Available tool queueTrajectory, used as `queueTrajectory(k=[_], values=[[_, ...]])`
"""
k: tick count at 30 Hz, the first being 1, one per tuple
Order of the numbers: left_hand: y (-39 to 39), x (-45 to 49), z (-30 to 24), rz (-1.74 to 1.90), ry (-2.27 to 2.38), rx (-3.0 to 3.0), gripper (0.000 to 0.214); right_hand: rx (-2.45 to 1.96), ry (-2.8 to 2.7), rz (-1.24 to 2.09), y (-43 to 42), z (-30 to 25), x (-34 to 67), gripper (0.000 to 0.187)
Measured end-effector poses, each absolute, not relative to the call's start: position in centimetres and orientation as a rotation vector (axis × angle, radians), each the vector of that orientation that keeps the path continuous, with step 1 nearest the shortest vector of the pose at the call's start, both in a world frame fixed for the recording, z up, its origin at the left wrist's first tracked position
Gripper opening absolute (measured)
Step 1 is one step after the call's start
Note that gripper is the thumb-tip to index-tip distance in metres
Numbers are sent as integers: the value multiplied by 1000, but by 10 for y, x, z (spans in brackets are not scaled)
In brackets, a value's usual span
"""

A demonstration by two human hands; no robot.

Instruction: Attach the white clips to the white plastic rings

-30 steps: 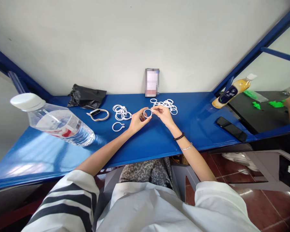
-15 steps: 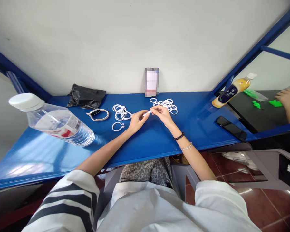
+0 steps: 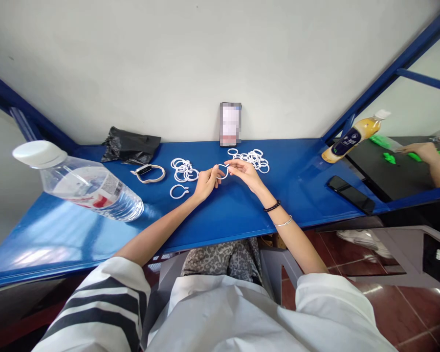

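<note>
Centrally, above the blue desk (image 3: 223, 220), one white ring (image 3: 223, 178) is held between the person's two hands: the left hand (image 3: 207, 184), fingers closed on its left side; the right hand (image 3: 246, 175), fingertips pinched at its right side. Flanking them on the desk, a heap of similar rings (image 3: 186, 169) with a single open ring (image 3: 171, 192) nearer the person, left; a second heap (image 3: 255, 159), right, just beyond the right hand. Containers, from where I stand: a large capped bottle (image 3: 95, 190), far left, transparent, holding clear liquid; a black plastic bag (image 3: 132, 147) near the wall, contents hidden; a smaller capped bottle (image 3: 346, 143), right end, dark-labelled, holding yellow-orange liquid. On the neighbouring dark table (image 3: 370, 166), a clear bag (image 3: 390, 143) with green pieces at its left end; a co-worker's hand (image 3: 425, 152) reaches toward it, its exact grip too small to tell.
</note>
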State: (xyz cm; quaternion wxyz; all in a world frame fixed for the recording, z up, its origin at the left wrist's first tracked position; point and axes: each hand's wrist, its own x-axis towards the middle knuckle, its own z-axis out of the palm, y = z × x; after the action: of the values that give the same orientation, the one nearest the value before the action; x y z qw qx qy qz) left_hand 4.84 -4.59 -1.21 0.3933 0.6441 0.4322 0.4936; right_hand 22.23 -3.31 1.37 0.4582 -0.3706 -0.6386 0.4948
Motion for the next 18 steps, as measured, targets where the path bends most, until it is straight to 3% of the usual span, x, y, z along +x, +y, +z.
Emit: queueTrajectory(k=[18], values=[[-50, 49, -9, 1200, 1026, 1634, 43, -942, -1535, 1134, -29, 11, 221, 32]])
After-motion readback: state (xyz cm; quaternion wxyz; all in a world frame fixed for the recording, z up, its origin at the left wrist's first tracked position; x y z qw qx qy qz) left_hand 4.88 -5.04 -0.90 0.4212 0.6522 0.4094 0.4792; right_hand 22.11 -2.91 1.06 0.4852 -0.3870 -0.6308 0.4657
